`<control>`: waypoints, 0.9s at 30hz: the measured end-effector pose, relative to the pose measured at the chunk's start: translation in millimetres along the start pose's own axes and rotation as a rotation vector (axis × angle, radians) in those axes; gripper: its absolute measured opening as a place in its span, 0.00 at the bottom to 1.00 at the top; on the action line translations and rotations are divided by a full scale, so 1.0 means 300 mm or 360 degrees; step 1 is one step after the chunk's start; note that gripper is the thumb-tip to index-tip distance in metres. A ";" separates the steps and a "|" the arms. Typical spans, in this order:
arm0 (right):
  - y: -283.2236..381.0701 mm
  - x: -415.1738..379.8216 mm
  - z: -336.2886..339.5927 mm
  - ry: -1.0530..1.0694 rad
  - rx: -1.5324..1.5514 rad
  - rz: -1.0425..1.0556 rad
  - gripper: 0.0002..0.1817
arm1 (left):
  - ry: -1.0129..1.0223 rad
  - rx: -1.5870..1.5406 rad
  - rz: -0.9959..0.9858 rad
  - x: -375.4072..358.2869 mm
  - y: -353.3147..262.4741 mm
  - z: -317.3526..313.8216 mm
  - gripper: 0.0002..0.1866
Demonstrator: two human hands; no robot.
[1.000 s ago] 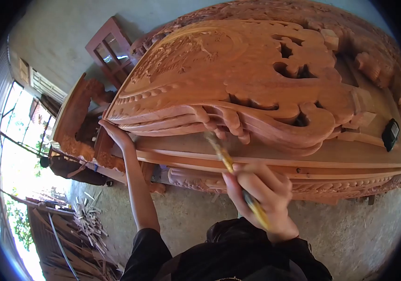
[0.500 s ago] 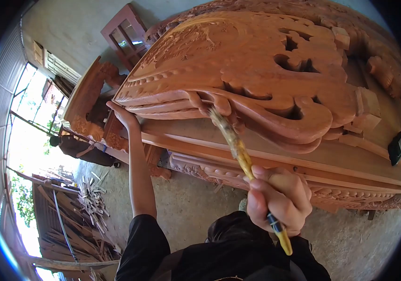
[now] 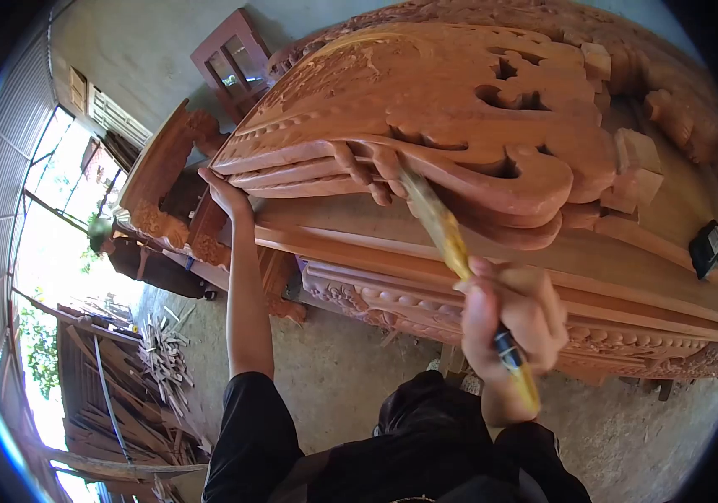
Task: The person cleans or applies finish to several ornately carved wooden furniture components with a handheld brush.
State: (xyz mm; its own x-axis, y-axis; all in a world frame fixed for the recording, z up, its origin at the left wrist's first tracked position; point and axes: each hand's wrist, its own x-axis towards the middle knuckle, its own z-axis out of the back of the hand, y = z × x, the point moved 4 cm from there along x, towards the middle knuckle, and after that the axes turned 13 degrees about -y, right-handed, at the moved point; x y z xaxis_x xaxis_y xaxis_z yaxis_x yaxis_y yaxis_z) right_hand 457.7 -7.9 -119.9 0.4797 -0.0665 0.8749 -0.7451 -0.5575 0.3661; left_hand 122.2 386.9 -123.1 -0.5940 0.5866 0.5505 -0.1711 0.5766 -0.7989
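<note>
A carved reddish-brown wooden panel [image 3: 451,109], with scrollwork and cut-out openings, lies on top of similar panels. My left hand [image 3: 229,197] holds the corner at its left end, the fingers partly hidden against the wood. A brush with a yellowish handle [image 3: 455,247] is gripped in my right hand [image 3: 517,323], fingers wrapped round it. Its bristle end [image 3: 416,189] meets the panel's curled front edge, beside the rounded carved scrolls. Beneath the panels is a flat wooden top [image 3: 359,230].
A small black device [image 3: 707,247] lies at the right of the wooden top. Other carved furniture [image 3: 162,193] stands at left, near another person [image 3: 153,267]. Scrap wood [image 3: 166,356] is piled on the floor. A framed wooden piece [image 3: 231,63] leans against the wall.
My right hand has moved slightly right and the brush tip has shifted right along the carved edge. My left hand keeps its place at the panel's corner. The view has shifted a little.
</note>
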 end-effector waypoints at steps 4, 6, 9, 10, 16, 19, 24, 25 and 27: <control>0.038 -0.001 0.071 0.0011 0.0120 -0.0131 0.07 | 0.0006 0.0023 -0.0036 0.030 0.037 0.006 0.44; 0.022 0.018 0.038 -0.0058 0.0184 0.0058 0.05 | 0.0035 -0.0053 0.0071 0.026 0.041 0.001 0.45; 0.037 0.040 0.028 0.0433 -0.0036 -0.0015 0.07 | -0.0032 0.0098 -0.0051 0.017 0.019 0.002 0.46; 0.041 0.034 0.026 0.0425 -0.0031 -0.0008 0.07 | -0.0036 0.0091 -0.0059 0.025 0.018 -0.001 0.46; 0.025 0.047 0.009 0.0349 -0.0003 -0.0071 0.08 | -0.0022 0.0053 -0.0045 0.023 0.029 0.000 0.47; 0.044 0.049 0.031 0.0141 0.0018 -0.0102 0.07 | -0.0018 0.0033 -0.0053 0.033 0.039 -0.001 0.47; 0.025 0.038 -0.010 0.0208 -0.0008 -0.0064 0.08 | -0.0001 0.0047 -0.0013 0.037 0.051 -0.003 0.48; 0.050 0.069 0.005 0.0474 -0.0130 -0.0115 0.08 | -0.0034 0.0069 -0.0001 0.039 0.056 -0.005 0.48; 0.065 0.078 0.008 0.0249 -0.0038 -0.0061 0.08 | -0.0078 0.0091 0.0010 0.043 0.057 0.005 0.48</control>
State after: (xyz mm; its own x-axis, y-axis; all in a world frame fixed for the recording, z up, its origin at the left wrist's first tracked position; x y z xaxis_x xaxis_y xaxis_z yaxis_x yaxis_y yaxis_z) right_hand 455.6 -22.5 -92.9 0.4315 0.0850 0.8981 -0.7392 -0.5373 0.4060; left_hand 110.5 403.6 -129.9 -0.6326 0.5610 0.5339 -0.2108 0.5386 -0.8157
